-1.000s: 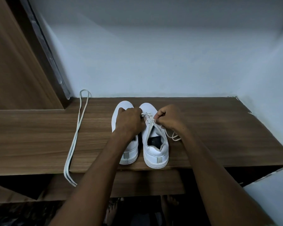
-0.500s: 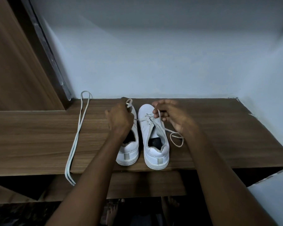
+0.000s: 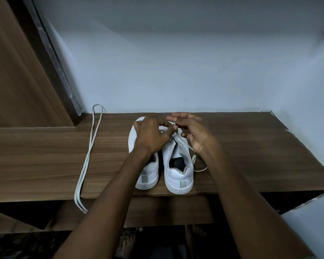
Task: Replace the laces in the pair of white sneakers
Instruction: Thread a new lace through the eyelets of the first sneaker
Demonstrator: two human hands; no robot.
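Two white sneakers stand side by side on the wooden shelf [image 3: 251, 150], heels toward the person and close to the shelf's front edge. The left sneaker [image 3: 148, 172] is half covered by the person's left forearm; only its heel and a strip of its toe show. The right sneaker [image 3: 178, 165] touches it or nearly so, its dark insole visible through the open collar.

Both hands hover over the front part of the right sneaker. The left hand [image 3: 151, 136] has its fingers curled inward toward the lacing, fingertips close to the lace; whether they actually pinch it cannot be told. The right hand [image 3: 193, 133] has thumb and forefinger brought together on a thin end of the lace [image 3: 183, 142], the other fingers loosely bent. That lace runs from the right sneaker's eyelets down its outer side, and a loose end lies on the shelf just right of the heel.

A second, loose lace [image 3: 88, 157] lies well left of the sneakers, folded double, its loop against the back wall [image 3: 176, 71] and its two ends hanging over the shelf's front edge.
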